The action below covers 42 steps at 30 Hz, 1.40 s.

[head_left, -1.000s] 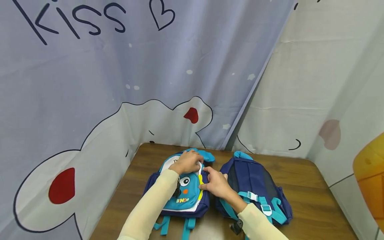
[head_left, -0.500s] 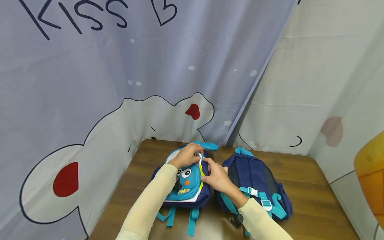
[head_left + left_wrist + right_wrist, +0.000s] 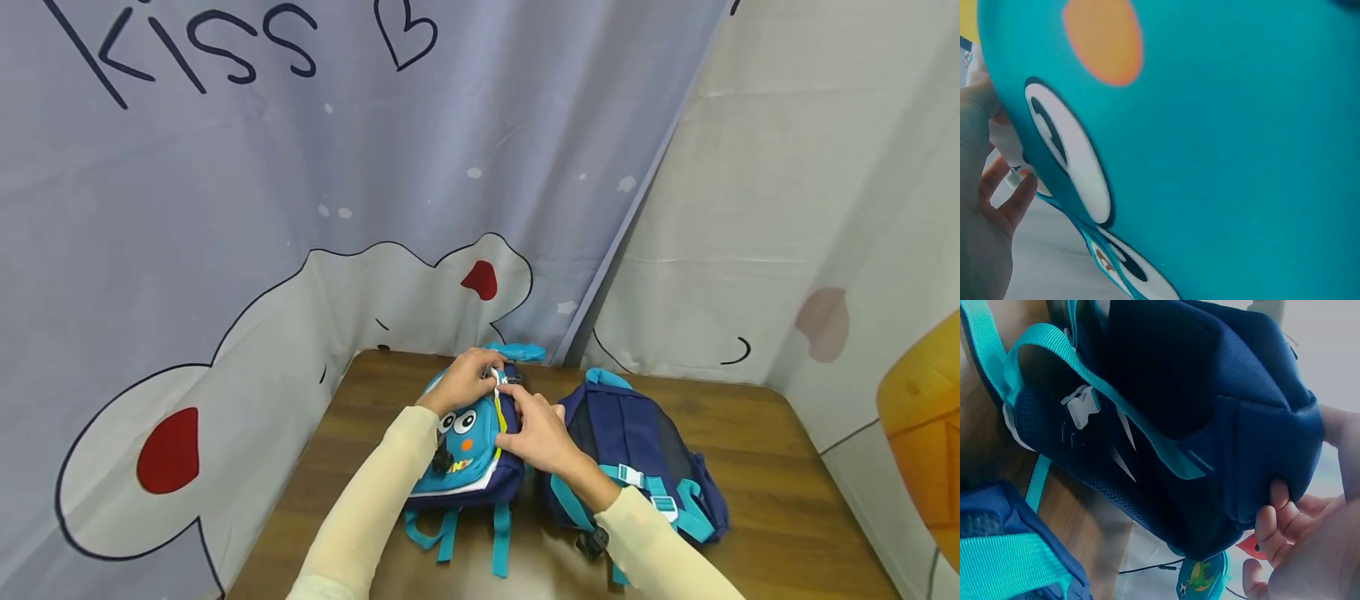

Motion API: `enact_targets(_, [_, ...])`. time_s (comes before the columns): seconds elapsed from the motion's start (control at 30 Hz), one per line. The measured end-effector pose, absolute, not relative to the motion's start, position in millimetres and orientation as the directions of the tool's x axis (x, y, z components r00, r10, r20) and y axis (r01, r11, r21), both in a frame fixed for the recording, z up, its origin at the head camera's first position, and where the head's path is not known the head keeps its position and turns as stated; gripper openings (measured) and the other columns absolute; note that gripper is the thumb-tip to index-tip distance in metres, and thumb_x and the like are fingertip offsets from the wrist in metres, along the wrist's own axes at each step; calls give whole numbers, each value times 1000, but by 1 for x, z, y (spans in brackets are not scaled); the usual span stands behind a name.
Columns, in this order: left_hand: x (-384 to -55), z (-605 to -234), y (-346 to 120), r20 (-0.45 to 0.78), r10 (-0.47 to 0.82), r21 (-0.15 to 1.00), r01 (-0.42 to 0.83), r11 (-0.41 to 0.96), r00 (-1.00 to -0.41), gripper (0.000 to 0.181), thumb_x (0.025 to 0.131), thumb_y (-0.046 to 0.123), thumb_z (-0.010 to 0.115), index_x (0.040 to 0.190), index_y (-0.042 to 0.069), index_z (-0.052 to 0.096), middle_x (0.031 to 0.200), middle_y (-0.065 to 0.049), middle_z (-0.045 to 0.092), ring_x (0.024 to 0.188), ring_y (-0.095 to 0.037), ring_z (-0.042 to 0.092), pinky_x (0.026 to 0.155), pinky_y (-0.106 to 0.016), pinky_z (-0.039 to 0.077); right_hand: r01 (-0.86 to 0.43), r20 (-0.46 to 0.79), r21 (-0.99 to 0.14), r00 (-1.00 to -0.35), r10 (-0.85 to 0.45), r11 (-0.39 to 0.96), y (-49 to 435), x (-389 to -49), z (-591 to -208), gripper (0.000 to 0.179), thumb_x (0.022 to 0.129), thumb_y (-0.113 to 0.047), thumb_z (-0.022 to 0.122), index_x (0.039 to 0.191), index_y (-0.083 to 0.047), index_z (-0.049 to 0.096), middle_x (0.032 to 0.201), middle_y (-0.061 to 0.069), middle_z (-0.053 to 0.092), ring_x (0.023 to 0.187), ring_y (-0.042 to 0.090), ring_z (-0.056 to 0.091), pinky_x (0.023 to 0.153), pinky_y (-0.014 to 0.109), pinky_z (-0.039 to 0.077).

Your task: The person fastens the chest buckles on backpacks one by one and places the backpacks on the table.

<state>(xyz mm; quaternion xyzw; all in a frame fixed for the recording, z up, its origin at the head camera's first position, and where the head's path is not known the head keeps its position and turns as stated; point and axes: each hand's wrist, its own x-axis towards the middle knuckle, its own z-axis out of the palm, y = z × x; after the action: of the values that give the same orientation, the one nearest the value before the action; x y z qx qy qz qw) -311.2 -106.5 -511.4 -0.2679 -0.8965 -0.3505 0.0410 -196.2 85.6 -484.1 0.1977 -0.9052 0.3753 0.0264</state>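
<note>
A small navy backpack [image 3: 480, 454] with a teal cartoon face and white and yellow piping is on the table, its front toward me. My left hand [image 3: 467, 382] reaches over its top and pinches the white-trimmed edge there; in the left wrist view, thumb and fingers [image 3: 1019, 194] meet by a small white piece at that edge. Along the backpack's right side, my right hand [image 3: 542, 429] holds the edge, index finger near the left fingertips and thumb lower down. The right wrist view shows its fingers [image 3: 1279, 515] curled against the navy side panel [image 3: 1272, 444].
A second navy backpack [image 3: 637, 437] lies close on the right, its teal straps [image 3: 697, 521] and white buckles upward. A teal piece [image 3: 525, 352] sticks out behind the first one. Curtains [image 3: 420, 167] stand behind the wooden table [image 3: 780, 483]; a yellow-orange object [image 3: 926, 425] is far right.
The cartoon backpack has shifted slightly back and right and turned, its lower straps swinging right. My right index finger has moved up along the piping toward the left hand.
</note>
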Motion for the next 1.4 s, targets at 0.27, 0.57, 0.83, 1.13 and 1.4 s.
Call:
enact_targets(0.27, [-312,-504,-108,304,362,711,462,530,-881,17,95,1,62,106,9,72,135,-11,70,123,-29,61,100,-46,54,-491,276,-626,-866,-417,606,88,-203,-480,80,82,-36,80,155,-19,54,110,-5,62,100,15,50,81,41,29])
enact_targets(0.57, [-319,-505,-118,315,209,827,375,418,-926,15,97,1,61,102,13,69,137,-5,72,129,-27,64,98,-42,55,-609,422,-619,-790,-444,496,86,-202,-479,78,85,-39,81,155,-18,53,121,1,58,111,19,48,86,40,36])
enact_targets(0.83, [-319,-506,-127,353,153,866,384,321,-923,15,96,-2,60,100,9,68,134,-9,73,134,-30,62,106,-50,49,-623,471,-664,-777,-417,413,82,-188,-490,86,83,-35,85,159,-17,48,147,7,50,133,29,42,109,59,40])
enact_targets(1.13, [-319,-503,-125,390,84,878,398,266,-917,12,95,-3,62,98,8,68,131,-10,74,137,-31,60,115,-58,44,-582,525,-712,-813,-253,392,72,-167,-511,105,78,-39,88,166,-19,35,167,11,32,149,37,37,113,70,30])
enact_targets(1.4, [-318,-495,-124,407,-6,888,394,236,-914,12,93,-3,63,95,9,67,130,-9,75,137,-30,60,118,-58,40,-485,466,-802,-873,-145,348,67,-160,-521,115,76,-37,94,168,-25,27,159,5,43,143,27,47,117,60,40])
